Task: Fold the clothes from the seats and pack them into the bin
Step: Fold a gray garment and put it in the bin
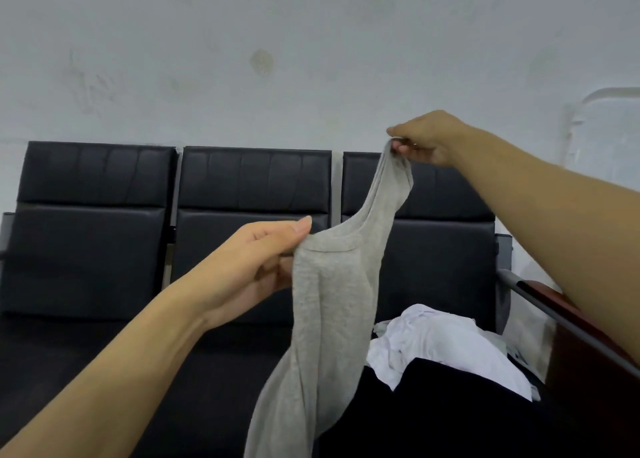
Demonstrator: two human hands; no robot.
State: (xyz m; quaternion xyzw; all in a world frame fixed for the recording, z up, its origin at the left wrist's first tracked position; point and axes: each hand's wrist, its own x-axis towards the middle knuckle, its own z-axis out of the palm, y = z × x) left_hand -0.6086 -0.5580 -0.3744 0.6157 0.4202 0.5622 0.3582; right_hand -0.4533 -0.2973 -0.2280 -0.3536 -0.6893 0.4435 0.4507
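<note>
A grey knit garment hangs in the air in front of the black seats. My right hand pinches one shoulder strap high up, near the right seat's backrest. My left hand grips the neckline edge lower down, at the middle of the frame. The rest of the garment dangles twisted toward the bottom edge. On the right seat lies a crumpled white garment with a black garment partly over it. No bin is in view.
Three joined black padded seats stand against a pale wall. A metal armrest ends the row on the right, with a dark red-brown piece of furniture beside it.
</note>
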